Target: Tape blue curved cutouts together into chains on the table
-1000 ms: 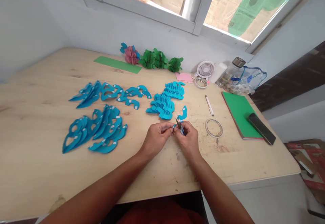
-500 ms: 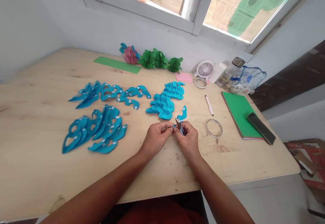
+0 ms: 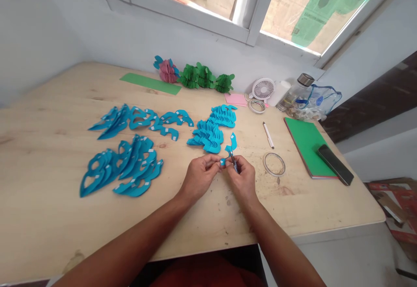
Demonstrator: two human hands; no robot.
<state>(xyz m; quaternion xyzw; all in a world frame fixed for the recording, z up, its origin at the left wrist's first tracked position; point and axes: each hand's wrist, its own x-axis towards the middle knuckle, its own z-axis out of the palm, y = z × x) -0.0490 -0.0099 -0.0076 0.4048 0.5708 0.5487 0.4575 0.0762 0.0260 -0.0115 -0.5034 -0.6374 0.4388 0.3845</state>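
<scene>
The two hands are close together, just above the desk (image 3: pixel 208 217). The left hand (image 3: pixel 201 174) pinches a bit of blue paper (image 3: pixel 223 162) with its fingertips. The right hand (image 3: pixel 243 176) grips small scissors (image 3: pixel 234 163), with the blades pointing away from the person. A curvy blue strip (image 3: pixel 233 141) pokes out past the blades; I can't tell if it joins the pinched bit. Wavy blue paper stacks (image 3: pixel 208 137) sit near it, and a tape roll (image 3: pixel 274 164) lies to the right.
</scene>
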